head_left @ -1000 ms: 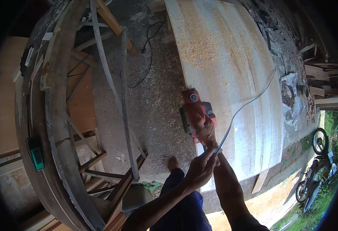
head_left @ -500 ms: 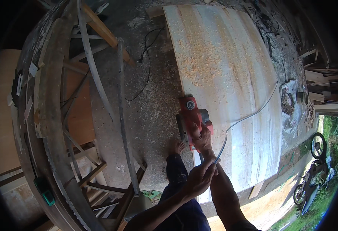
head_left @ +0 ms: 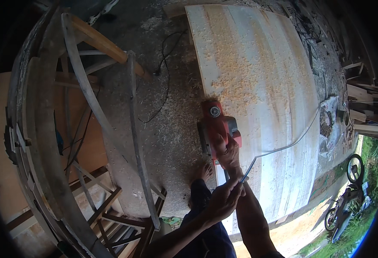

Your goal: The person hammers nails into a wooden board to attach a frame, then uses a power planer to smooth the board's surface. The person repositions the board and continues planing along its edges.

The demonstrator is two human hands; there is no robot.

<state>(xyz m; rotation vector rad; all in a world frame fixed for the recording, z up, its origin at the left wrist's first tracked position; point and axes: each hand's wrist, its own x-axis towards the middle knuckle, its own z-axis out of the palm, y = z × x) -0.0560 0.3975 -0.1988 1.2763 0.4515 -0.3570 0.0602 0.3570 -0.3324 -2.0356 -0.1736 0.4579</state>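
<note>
My right hand point(head_left: 227, 154) is wrapped round the rear handle of a red and black electric planer point(head_left: 215, 124). The planer rests on the left edge of a wide panel of pale wooden boards point(head_left: 279, 124). Just behind it, close to my right wrist, my left hand point(head_left: 222, 203) grips the grey power cord point(head_left: 288, 147), fingers closed. From that hand the cord rises to a kink, then runs right across the panel. Yellowish wood shavings point(head_left: 240, 79) cover much of the panel's far half.
To the left stand timber frames with a slanting grey post point(head_left: 136, 129). A black cable point(head_left: 167, 81) lies on the shaving-strewn floor point(head_left: 163, 137). My bare foot point(head_left: 204, 171) is beside the panel's left edge. A motorcycle point(head_left: 348, 202) is outside at right, near grass.
The planer has slid slightly forward along the panel's edge, with my right hand on it. The cord now bends more sharply near my left hand. The whole view has shifted a little.
</note>
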